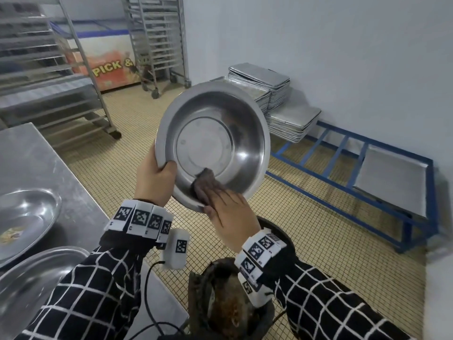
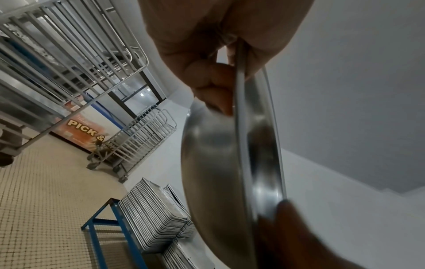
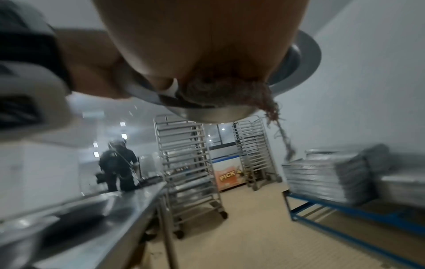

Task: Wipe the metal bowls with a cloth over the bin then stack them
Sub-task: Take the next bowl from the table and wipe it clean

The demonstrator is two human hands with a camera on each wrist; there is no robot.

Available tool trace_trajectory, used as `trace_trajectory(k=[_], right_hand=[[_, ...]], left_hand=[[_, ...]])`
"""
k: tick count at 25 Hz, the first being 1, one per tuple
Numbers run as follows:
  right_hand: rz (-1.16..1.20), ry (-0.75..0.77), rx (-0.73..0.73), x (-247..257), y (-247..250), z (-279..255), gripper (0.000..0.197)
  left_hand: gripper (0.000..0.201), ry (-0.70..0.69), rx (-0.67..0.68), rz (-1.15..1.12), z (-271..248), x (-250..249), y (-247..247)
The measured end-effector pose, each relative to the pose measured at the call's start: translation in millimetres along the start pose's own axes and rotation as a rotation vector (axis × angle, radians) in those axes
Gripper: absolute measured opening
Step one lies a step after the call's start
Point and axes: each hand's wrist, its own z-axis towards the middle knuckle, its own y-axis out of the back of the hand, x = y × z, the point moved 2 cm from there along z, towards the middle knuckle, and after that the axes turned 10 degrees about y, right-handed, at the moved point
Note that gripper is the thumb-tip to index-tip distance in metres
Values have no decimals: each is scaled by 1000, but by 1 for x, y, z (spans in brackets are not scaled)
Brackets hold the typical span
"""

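I hold a round metal bowl (image 1: 213,146) tilted up in front of me, its inside facing me. My left hand (image 1: 157,177) grips its left rim, thumb inside and fingers behind, as the left wrist view shows (image 2: 207,54). My right hand (image 1: 230,217) holds a brown cloth (image 1: 204,182) against the bowl's lower inner wall, with the thumb by the rim. In the right wrist view the cloth (image 3: 218,92) is bunched under the hand and its threads dangle. A dark bin (image 1: 277,244) holding brown waste stands right below the bowl.
Two more metal bowls (image 1: 24,222) (image 1: 36,285) lie on the steel table (image 1: 36,153) at my left. Wheeled tray racks (image 1: 157,45) stand behind it. Stacked trays (image 1: 259,82) rest on a blue frame (image 1: 343,153) along the wall. A person (image 3: 117,163) stands far off.
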Motion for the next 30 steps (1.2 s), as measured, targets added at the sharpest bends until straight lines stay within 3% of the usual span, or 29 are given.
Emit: trace_trajectory(k=[4, 7, 9, 12, 15, 17, 20, 22, 24, 27, 30], right_hand=[[-226, -251, 52, -63, 7, -4, 67], [-123, -364, -135, -95, 28, 1, 69], [102, -415, -299, -103, 38, 4, 73], [469, -518, -473, -107, 55, 2, 53], [596, -582, -512, -106, 60, -2, 35], [655, -594, -592, -97, 60, -3, 36], [823, -652, -759, -75, 58, 1, 48], [873, -686, -835, -59, 58, 5, 56], [869, -659, -902, -48, 62, 7, 58], [886, -570, -851, -45, 63, 8, 45], [849, -551, -658, -49, 54, 6, 33]], left_hand=[[31, 44, 35, -20, -6, 4, -2], [31, 173, 73, -110, -12, 16, -5], [33, 225, 121, -130, -15, 20, -5], [33, 257, 166, -146, -14, 23, 0], [27, 261, 116, -163, -10, 30, 4], [28, 196, 17, -104, -12, 30, 6], [69, 108, -1, -59, -19, 27, -2], [70, 92, 27, -104, -24, 26, -10], [59, 125, 81, -179, -26, 23, -17], [35, 165, 134, -280, -27, 16, -18], [27, 149, 33, -281, -15, 15, -5]])
